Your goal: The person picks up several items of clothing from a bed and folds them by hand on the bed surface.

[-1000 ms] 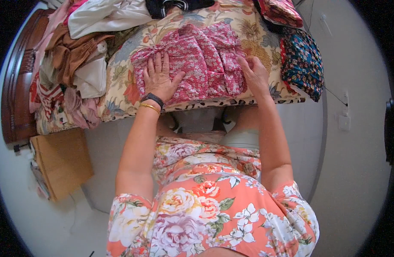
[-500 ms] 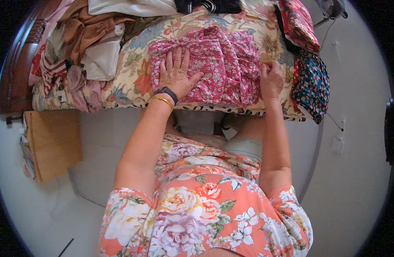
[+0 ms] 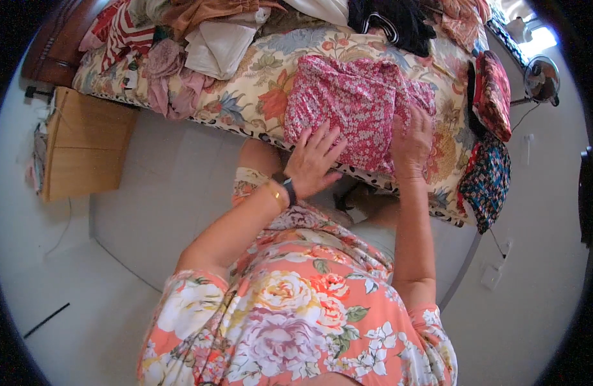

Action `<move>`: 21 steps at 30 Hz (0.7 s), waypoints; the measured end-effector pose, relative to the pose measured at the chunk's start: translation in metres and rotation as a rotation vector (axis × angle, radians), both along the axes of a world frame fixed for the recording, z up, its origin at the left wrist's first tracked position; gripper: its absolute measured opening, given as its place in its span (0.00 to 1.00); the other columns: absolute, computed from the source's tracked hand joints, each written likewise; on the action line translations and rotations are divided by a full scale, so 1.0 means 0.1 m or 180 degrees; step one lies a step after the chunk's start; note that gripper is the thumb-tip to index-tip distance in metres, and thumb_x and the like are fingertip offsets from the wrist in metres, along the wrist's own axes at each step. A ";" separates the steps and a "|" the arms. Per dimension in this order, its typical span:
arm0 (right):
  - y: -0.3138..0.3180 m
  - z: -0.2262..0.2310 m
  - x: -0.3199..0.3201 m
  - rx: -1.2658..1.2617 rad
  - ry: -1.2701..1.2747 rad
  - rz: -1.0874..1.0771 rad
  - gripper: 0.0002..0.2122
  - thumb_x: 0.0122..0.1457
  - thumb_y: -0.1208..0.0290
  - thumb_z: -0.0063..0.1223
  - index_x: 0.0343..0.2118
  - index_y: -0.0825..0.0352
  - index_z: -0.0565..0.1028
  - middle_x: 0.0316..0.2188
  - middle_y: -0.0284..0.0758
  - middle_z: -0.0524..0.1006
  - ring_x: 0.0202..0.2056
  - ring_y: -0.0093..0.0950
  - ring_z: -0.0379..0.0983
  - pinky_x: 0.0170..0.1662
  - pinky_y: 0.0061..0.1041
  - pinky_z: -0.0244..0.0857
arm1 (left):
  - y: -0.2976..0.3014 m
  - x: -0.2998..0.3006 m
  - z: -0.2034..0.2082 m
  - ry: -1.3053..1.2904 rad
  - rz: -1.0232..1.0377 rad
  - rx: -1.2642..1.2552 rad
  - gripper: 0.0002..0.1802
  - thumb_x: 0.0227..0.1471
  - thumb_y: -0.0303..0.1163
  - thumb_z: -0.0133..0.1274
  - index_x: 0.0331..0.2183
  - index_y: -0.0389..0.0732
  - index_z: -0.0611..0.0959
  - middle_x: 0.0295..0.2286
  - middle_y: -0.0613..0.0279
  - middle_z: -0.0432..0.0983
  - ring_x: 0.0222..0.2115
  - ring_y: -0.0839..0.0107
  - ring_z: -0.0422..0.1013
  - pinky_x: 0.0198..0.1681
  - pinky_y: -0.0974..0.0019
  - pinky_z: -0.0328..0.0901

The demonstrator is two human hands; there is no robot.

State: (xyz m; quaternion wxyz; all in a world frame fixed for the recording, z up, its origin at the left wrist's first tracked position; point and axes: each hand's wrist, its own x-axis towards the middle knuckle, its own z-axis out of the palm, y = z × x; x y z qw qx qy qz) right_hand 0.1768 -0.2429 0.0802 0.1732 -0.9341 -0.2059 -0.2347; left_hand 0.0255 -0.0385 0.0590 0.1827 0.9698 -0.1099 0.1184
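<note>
A pink floral cloth garment [image 3: 348, 96] lies folded on the flower-patterned bedspread [image 3: 258, 106]. My left hand [image 3: 314, 161], with a dark watch and a gold bangle at the wrist, is at the garment's near left edge, fingers spread and nothing held. Whether its fingertips touch the fabric I cannot tell. Over the right part of the garment lies my right hand [image 3: 413, 143], its fingers stretched out along the cloth. Part of the fabric shows beyond that hand's fingertips.
Loose clothes, including a white folded piece [image 3: 220, 48] and a striped red one [image 3: 126, 35], lie at the far left. A black garment [image 3: 393, 26] is at the back. Folded floral clothes [image 3: 493, 96] sit at the right edge, near a small fan [image 3: 541, 80].
The view has turned, shifting the bed. My left hand has drawn back from the garment's middle to its near edge. My right hand moved onto the garment's right part, its curled fingers now straightened.
</note>
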 end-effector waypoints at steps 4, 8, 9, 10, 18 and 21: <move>0.65 0.17 -0.33 0.0352 0.0009 0.1033 0.17 0.58 0.67 0.54 0.50 0.65 0.70 0.48 0.43 0.72 0.50 0.43 0.68 0.52 0.41 0.63 | 0.13 -0.52 -0.09 0.0071 -0.0188 -0.0970 0.21 0.46 0.36 0.60 0.43 0.40 0.78 0.47 0.54 0.70 0.48 0.53 0.65 0.50 0.54 0.62; 1.05 0.19 -0.07 0.0519 0.0695 0.0951 0.17 0.59 0.66 0.51 0.50 0.62 0.69 0.47 0.43 0.71 0.40 0.45 0.74 0.40 0.41 0.70 | 0.34 -0.42 -0.13 -0.0049 0.1188 -0.2368 0.18 0.49 0.35 0.59 0.41 0.36 0.77 0.32 0.54 0.77 0.31 0.61 0.75 0.36 0.61 0.69; 1.11 0.16 0.04 0.0513 0.0689 0.0943 0.17 0.59 0.66 0.51 0.50 0.62 0.69 0.47 0.43 0.71 0.40 0.45 0.74 0.40 0.41 0.70 | 0.40 -0.34 -0.13 -0.0100 0.1733 -0.3047 0.19 0.50 0.36 0.59 0.41 0.36 0.76 0.31 0.52 0.77 0.32 0.61 0.75 0.35 0.62 0.69; 1.19 0.12 0.14 0.0571 0.0689 0.0901 0.16 0.59 0.66 0.51 0.50 0.62 0.69 0.47 0.43 0.72 0.43 0.44 0.72 0.44 0.40 0.68 | 0.45 -0.28 -0.13 -0.0096 0.1745 -0.3053 0.19 0.50 0.36 0.59 0.41 0.36 0.76 0.31 0.52 0.77 0.32 0.61 0.75 0.35 0.62 0.69; 1.57 0.11 0.56 0.0066 0.0959 0.0543 0.14 0.56 0.68 0.53 0.46 0.60 0.74 0.43 0.41 0.73 0.45 0.43 0.71 0.46 0.38 0.66 | 0.52 -0.05 -0.18 0.0628 0.1582 -0.2790 0.20 0.52 0.40 0.58 0.39 0.34 0.77 0.27 0.51 0.78 0.28 0.61 0.74 0.34 0.63 0.67; 1.63 0.10 0.65 0.0329 0.0542 0.0399 0.13 0.54 0.68 0.54 0.43 0.60 0.74 0.42 0.43 0.72 0.43 0.44 0.71 0.44 0.37 0.67 | 0.51 -0.01 -0.23 0.0747 0.1336 -0.2865 0.18 0.52 0.39 0.58 0.39 0.35 0.78 0.27 0.54 0.78 0.27 0.64 0.73 0.33 0.65 0.67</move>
